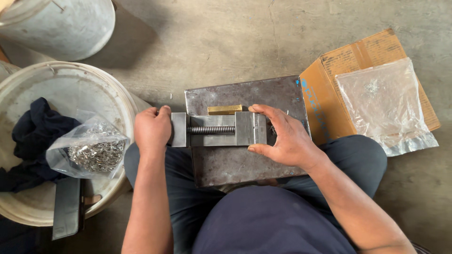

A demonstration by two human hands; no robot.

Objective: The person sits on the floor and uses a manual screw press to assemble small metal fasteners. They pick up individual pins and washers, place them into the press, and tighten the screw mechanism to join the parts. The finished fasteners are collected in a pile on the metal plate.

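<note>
Small steel vise (221, 129) sat on metal plate (245, 136) across lap, screw exposed in middle. Left hand (152, 129) was curled tight round vise's left end. Right hand (282, 136) cupped right end, fingers spread over jaw block. Brass bar (225, 109) lay just behind vise. Bag of small metal bits (92, 148) rested in white bucket (117, 94) on left; cardboard (329, 84) with clear bag (383, 103) on right.

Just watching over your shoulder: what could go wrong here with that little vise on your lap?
The steel plate rests on the thighs, so it might tip and slide off with the vise. The right hand wraps the jaw end, where fingers could get pinched. The brass block lies loose and may roll away.
</note>
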